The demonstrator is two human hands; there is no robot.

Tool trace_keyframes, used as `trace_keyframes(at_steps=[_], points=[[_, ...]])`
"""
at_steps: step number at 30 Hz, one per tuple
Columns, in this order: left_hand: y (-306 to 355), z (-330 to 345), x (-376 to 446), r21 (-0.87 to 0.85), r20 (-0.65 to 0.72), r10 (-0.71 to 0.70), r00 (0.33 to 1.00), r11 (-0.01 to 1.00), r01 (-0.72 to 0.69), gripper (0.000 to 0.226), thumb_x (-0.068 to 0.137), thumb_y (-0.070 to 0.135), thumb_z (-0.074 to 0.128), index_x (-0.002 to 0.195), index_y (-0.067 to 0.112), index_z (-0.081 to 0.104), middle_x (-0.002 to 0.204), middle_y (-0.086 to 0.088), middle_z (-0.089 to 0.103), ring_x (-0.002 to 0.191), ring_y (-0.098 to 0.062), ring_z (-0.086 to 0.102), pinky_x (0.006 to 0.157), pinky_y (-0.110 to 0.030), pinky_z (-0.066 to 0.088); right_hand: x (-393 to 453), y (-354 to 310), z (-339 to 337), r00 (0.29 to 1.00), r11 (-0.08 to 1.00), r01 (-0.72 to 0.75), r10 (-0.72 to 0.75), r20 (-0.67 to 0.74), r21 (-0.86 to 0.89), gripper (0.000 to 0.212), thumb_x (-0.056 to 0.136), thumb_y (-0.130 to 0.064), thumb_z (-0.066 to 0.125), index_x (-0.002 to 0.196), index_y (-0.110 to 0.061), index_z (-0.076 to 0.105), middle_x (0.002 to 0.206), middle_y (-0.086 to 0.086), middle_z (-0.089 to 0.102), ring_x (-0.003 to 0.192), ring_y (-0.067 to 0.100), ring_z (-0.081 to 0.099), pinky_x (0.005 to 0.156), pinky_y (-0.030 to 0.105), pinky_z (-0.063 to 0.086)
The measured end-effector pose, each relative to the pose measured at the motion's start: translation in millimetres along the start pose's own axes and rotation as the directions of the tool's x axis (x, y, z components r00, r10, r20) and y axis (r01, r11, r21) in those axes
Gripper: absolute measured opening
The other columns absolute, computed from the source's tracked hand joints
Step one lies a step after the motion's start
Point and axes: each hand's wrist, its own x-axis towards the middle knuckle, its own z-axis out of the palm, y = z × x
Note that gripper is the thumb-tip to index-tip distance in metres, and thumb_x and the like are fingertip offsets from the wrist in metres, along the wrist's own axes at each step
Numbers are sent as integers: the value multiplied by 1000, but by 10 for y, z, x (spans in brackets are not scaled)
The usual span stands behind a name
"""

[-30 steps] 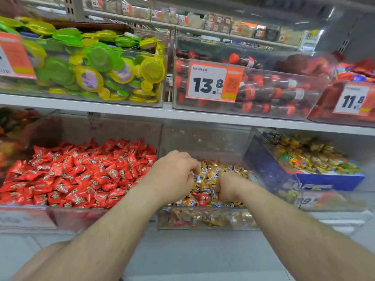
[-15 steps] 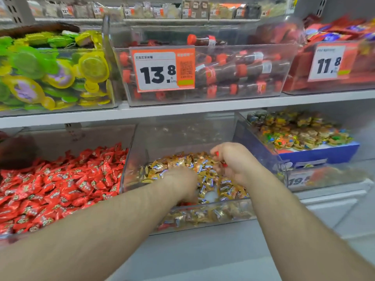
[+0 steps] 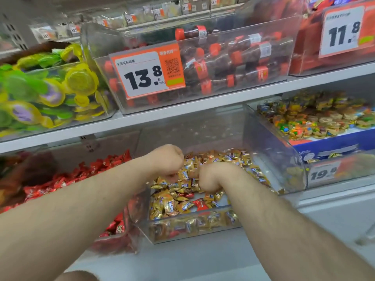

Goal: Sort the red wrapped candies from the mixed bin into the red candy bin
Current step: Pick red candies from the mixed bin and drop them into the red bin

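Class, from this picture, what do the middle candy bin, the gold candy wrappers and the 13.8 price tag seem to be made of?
Bin: clear, glossy rigid plastic, probably acrylic; the candies show through its front wall.
Gold wrappers: shiny foil or metallised film, judging by crinkles and bright glints.
Price tag: flat matte printed card or paper, possibly behind a clear sleeve; cannot tell.

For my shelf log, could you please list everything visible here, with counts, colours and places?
mixed bin: one, clear, lower shelf centre, under both hands.
gold candies: many, gold, filling the mixed bin.
red wrapped candy: one plainly seen, red, near the bin's front.
red candy bin: one, clear, full of red candies, lower left.
bottle bin: one, clear, dark red-capped bottles, upper centre.
13.8 price tag: one, orange and white, on the bottle bin.
green and yellow packs: many, upper left.
multicoloured sweets: many, right bin.
left hand: fingers curled down into the mixed bin; grip hidden.
right hand: likewise.
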Motion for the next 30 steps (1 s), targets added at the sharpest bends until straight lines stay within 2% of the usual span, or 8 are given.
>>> trace_keyframes(at_steps=[5, 8, 11, 14, 18, 22, 25, 30], points=[[-54, 2, 6, 357, 68, 148, 987, 920, -162, 21, 82, -3, 38, 73, 11, 50, 73, -7, 54, 67, -22, 51, 58, -30, 41, 4, 155, -27, 985, 986, -139, 147, 92, -90, 30, 99, -6, 39, 69, -10, 46, 83, 9, 52, 70, 24, 53, 74, 35, 52], [-56, 113, 17, 583, 167, 142, 976, 784, -214, 16, 78, 4, 46, 74, 18, 54, 83, -3, 61, 79, -24, 57, 64, -31, 48, 7, 319, -29, 972, 970, -236, 235, -17, -55, 17, 95, -10, 47, 80, -5, 51, 86, 6, 53, 86, 30, 51, 90, 39, 51], [-88, 215, 82, 689, 277, 122, 953, 666, -286, 34, 83, 18, 57, 114, 31, 63, 112, 4, 63, 98, -20, 60, 75, -31, 52, -92, 214, -65, 994, 996, -81, 77, -76, -43, 17, 93, -7, 50, 89, -6, 66, 89, 6, 61, 84, 26, 59, 85, 36, 51], [-133, 221, 158, 738, 349, 111, 930, 579, -346, 37, 88, 31, 60, 124, 37, 60, 114, 7, 64, 96, -19, 59, 75, -32, 51, -245, -58, -63, 982, 985, 170, -166, 92, -34, 44, 96, -10, 50, 135, -29, 59, 139, -3, 55, 120, 24, 55, 98, 34, 48], [-203, 159, 211, 836, 261, 97, 960, 475, -275, 13, 89, 28, 57, 99, 23, 65, 105, 4, 65, 94, -23, 62, 66, -34, 49, -148, -173, 49, 944, 958, 210, -148, 294, -193, 52, 98, -5, 43, 145, -27, 48, 153, 0, 40, 132, 27, 44, 98, 34, 42], [-257, 71, 278, 830, 65, 113, 991, 545, -117, 11, 90, 15, 54, 94, 19, 63, 94, 1, 63, 82, -24, 60, 56, -31, 40, -166, -118, 75, 977, 985, 70, -36, 209, -160, 31, 99, -8, 40, 120, -6, 63, 107, 7, 59, 69, 17, 50, 59, 28, 43], [-233, 35, 310, 811, -49, 208, 977, 579, -83, 22, 92, 12, 55, 111, 21, 61, 98, -1, 64, 84, -25, 61, 61, -33, 43, -163, 45, 62, 993, 997, -71, 74, 88, -37, 23, 92, -10, 49, 69, -11, 55, 69, 1, 48, 57, 16, 44, 61, 30, 41], [-131, 195, 242, 715, 298, 162, 941, 615, -332, 30, 88, 50, 60, 107, 27, 60, 100, 6, 62, 88, -19, 59, 67, -32, 47, -226, 315, -56, 974, 958, -134, 175, -146, 254, 31, 83, -31, 72, 67, -10, 55, 57, 0, 49, 52, 18, 44, 51, 25, 36]])
